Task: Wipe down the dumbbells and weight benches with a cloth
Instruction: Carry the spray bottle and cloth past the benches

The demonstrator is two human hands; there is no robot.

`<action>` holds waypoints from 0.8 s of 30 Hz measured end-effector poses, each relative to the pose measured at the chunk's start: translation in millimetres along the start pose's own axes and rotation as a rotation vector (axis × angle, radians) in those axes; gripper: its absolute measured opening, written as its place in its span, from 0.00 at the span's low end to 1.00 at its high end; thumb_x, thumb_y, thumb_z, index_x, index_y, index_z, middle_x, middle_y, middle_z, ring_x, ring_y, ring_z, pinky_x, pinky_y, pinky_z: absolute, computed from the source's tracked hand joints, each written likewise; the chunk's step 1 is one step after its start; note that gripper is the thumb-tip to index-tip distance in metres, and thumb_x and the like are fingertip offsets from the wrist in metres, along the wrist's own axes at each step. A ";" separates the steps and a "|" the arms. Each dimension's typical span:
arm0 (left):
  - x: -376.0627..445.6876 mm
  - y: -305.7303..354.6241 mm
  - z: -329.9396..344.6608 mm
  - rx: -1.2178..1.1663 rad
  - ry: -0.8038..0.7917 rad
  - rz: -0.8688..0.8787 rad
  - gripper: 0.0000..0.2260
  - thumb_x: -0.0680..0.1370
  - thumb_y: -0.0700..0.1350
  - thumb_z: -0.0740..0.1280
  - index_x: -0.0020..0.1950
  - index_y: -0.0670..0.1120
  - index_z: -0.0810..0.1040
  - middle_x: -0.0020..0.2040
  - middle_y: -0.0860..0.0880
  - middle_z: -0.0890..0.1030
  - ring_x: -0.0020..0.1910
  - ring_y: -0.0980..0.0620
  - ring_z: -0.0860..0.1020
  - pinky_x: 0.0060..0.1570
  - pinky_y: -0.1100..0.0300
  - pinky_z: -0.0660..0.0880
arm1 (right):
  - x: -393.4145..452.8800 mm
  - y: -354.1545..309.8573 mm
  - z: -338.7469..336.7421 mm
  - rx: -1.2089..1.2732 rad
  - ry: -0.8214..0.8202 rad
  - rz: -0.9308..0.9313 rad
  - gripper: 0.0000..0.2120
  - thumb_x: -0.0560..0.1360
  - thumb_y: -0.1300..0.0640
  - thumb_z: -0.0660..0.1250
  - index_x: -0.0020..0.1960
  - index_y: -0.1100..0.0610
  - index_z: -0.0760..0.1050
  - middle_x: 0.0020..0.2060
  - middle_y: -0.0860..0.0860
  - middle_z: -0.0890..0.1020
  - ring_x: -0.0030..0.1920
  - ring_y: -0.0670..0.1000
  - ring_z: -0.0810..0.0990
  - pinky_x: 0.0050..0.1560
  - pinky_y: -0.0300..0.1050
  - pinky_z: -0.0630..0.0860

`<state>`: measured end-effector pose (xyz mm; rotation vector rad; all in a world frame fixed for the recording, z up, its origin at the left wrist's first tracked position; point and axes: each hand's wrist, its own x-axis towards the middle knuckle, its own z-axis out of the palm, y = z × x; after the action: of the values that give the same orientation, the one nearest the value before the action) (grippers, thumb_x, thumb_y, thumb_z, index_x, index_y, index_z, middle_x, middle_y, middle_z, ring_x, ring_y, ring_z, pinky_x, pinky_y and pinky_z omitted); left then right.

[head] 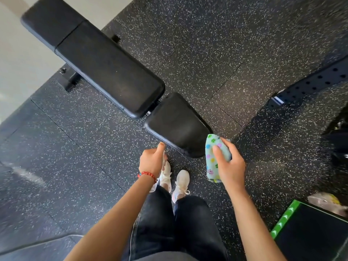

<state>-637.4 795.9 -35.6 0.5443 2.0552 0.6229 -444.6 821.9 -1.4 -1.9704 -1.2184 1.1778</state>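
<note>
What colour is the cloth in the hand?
Light green cloth with colourful dots, seen in the head view.

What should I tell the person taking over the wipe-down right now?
Right hand: closed around the folded patterned cloth, held just off the near right corner of the bench's seat pad.
Left hand: loosely curled, looks empty, beside the seat pad's near left corner.
Weight bench: seat pad and long back pad straight ahead on the rubber floor.
Done: cannot tell from this view; no wipe marks show.
Left: treat both pads as unwiped. No dumbbells are clearly in view.
</note>
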 end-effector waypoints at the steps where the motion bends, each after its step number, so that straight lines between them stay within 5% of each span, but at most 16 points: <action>1: -2.8 -0.2 -0.4 -0.017 0.023 0.002 0.26 0.75 0.57 0.60 0.20 0.45 0.67 0.21 0.48 0.73 0.23 0.51 0.70 0.32 0.59 0.68 | -1.0 0.7 -0.7 0.002 0.002 -0.002 0.14 0.74 0.52 0.67 0.59 0.49 0.76 0.52 0.41 0.78 0.53 0.43 0.76 0.56 0.40 0.72; 9: -6.8 0.3 -14.2 -0.085 0.125 0.000 0.32 0.77 0.55 0.61 0.13 0.46 0.67 0.17 0.52 0.71 0.24 0.51 0.70 0.32 0.57 0.69 | -5.6 2.2 -4.1 0.018 -0.017 -0.006 0.14 0.74 0.51 0.67 0.59 0.49 0.76 0.52 0.41 0.78 0.54 0.43 0.76 0.57 0.43 0.73; 15: 6.1 7.5 -33.4 -0.135 0.143 -0.016 0.28 0.71 0.61 0.57 0.20 0.41 0.70 0.21 0.48 0.74 0.23 0.49 0.72 0.36 0.53 0.74 | -2.8 -10.0 8.4 0.003 -0.011 -0.009 0.15 0.74 0.51 0.67 0.60 0.50 0.75 0.55 0.43 0.79 0.56 0.44 0.76 0.59 0.46 0.73; 20: 35.2 18.9 -59.2 -0.115 0.172 0.045 0.34 0.79 0.53 0.59 0.12 0.46 0.65 0.13 0.53 0.66 0.15 0.60 0.66 0.28 0.58 0.63 | 2.9 -30.7 38.2 -0.003 0.002 -0.016 0.14 0.74 0.52 0.67 0.59 0.50 0.75 0.55 0.43 0.79 0.56 0.44 0.76 0.59 0.45 0.73; 24: 72.5 21.7 -95.1 -0.161 0.126 0.049 0.27 0.76 0.56 0.59 0.22 0.40 0.71 0.23 0.46 0.75 0.21 0.51 0.70 0.29 0.60 0.70 | 9.2 -61.4 80.3 -0.003 0.051 -0.015 0.13 0.74 0.53 0.67 0.59 0.50 0.76 0.50 0.39 0.77 0.53 0.43 0.75 0.53 0.38 0.71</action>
<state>-752.0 834.5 -23.0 0.4724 2.0907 0.8626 -539.5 857.4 5.0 -1.9782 -1.2069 1.1122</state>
